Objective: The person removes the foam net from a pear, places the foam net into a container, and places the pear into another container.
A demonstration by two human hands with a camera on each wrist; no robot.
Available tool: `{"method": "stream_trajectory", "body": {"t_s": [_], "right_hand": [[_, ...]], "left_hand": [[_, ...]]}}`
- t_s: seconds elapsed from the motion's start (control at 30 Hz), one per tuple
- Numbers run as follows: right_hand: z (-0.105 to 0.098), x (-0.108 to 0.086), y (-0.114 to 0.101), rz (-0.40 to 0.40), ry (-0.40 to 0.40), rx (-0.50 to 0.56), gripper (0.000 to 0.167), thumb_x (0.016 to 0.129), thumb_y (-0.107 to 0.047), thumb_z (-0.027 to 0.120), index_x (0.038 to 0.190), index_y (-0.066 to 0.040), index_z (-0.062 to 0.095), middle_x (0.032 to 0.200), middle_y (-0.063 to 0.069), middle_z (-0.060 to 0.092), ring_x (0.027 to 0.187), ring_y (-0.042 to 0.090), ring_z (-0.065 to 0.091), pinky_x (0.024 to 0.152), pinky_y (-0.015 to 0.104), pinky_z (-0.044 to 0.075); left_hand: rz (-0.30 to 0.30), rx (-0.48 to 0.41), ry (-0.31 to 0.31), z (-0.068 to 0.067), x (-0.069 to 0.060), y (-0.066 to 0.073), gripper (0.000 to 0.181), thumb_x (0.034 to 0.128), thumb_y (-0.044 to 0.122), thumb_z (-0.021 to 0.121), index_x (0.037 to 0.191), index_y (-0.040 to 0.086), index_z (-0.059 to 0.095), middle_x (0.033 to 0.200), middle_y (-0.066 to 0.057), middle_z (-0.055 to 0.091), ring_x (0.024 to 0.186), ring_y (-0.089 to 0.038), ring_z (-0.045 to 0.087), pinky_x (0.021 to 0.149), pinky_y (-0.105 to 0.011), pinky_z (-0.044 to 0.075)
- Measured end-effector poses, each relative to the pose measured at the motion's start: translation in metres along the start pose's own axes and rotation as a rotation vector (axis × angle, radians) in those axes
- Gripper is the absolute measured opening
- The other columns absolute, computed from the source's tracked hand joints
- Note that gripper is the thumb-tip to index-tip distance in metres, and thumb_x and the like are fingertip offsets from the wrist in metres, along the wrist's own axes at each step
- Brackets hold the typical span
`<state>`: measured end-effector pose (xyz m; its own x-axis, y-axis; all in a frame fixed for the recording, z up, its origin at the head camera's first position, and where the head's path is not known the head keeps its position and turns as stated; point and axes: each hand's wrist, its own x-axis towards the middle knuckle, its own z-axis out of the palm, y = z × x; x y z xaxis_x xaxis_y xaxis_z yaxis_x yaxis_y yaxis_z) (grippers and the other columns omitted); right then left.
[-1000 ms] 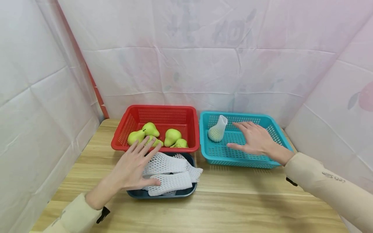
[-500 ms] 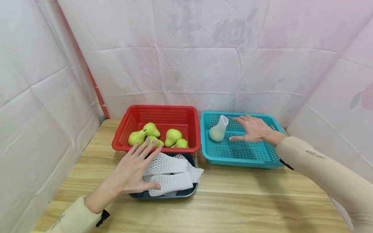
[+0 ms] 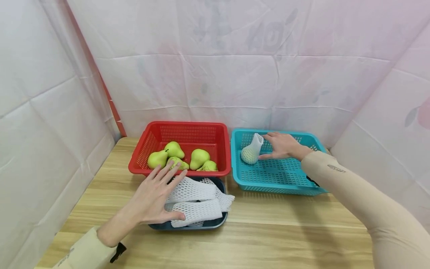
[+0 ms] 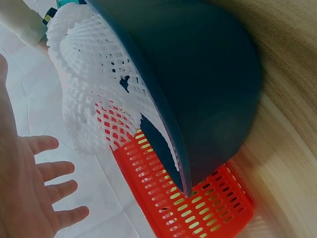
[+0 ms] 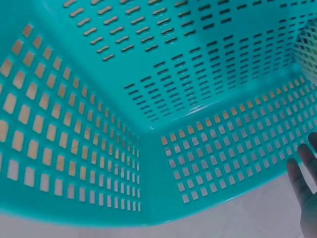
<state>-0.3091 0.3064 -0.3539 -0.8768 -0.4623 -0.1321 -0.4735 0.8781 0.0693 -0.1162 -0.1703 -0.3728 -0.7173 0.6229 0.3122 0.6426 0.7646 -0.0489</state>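
A pear in a white foam net sleeve (image 3: 251,152) leans in the left part of the teal basket (image 3: 279,188). My right hand (image 3: 282,145) is over that basket, thumb and fingers spread beside the sleeved pear; whether they touch it I cannot tell. In the right wrist view, the fingers (image 5: 299,183) show at the right edge, near the netted pear (image 5: 308,52). My left hand (image 3: 156,196) hovers with fingers spread above the dark blue tray (image 3: 220,224), which holds several white foam net sleeves (image 3: 196,212). The left wrist view shows the left hand apart from the sleeves (image 4: 94,64).
Behind the tray stands a red basket (image 3: 188,125) with several bare green pears (image 3: 199,158) in it. All of these stand on a wooden table (image 3: 268,239). White printed sheets (image 3: 228,82) hang at the back and on both sides.
My right hand has moved left across the teal basket, up to the sleeved pear. The left hand has stayed almost in place over the tray.
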Motion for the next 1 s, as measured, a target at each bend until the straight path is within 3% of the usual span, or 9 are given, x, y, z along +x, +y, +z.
{"method": "stream_trajectory", "body": {"t_s": [0.33,0.63,1.0], "right_hand": [[0.007,0.015,0.0,0.024,-0.047,-0.016,0.11,0.085,-0.079,0.067,0.158,0.0,0.043,0.159,0.031,0.047,0.147,0.053,0.045,0.11,0.068,0.048],[0.015,0.023,-0.009,-0.013,-0.02,-0.002,0.1,0.083,-0.08,0.069,0.148,-0.005,0.058,0.157,0.029,0.051,0.14,0.05,0.055,0.101,0.065,0.056],[0.013,0.029,-0.02,-0.052,-0.026,-0.015,0.107,0.081,-0.077,0.073,0.154,-0.002,0.05,0.157,0.028,0.052,0.143,0.049,0.053,0.107,0.065,0.053]], "left_hand": [[-0.009,-0.013,-0.009,-0.001,0.001,0.001,0.113,0.0751,0.087,0.065,0.159,0.014,0.047,0.167,-0.014,0.044,0.157,-0.04,0.039,0.124,-0.061,0.039],[0.005,-0.006,-0.009,-0.003,0.002,0.0,0.113,0.0752,0.088,0.063,0.16,0.015,0.047,0.169,-0.012,0.043,0.159,-0.039,0.036,0.124,-0.061,0.039],[0.006,-0.018,-0.015,-0.004,0.002,0.0,0.113,0.0761,0.088,0.063,0.161,0.015,0.045,0.168,-0.013,0.044,0.158,-0.04,0.037,0.124,-0.061,0.039]]}}
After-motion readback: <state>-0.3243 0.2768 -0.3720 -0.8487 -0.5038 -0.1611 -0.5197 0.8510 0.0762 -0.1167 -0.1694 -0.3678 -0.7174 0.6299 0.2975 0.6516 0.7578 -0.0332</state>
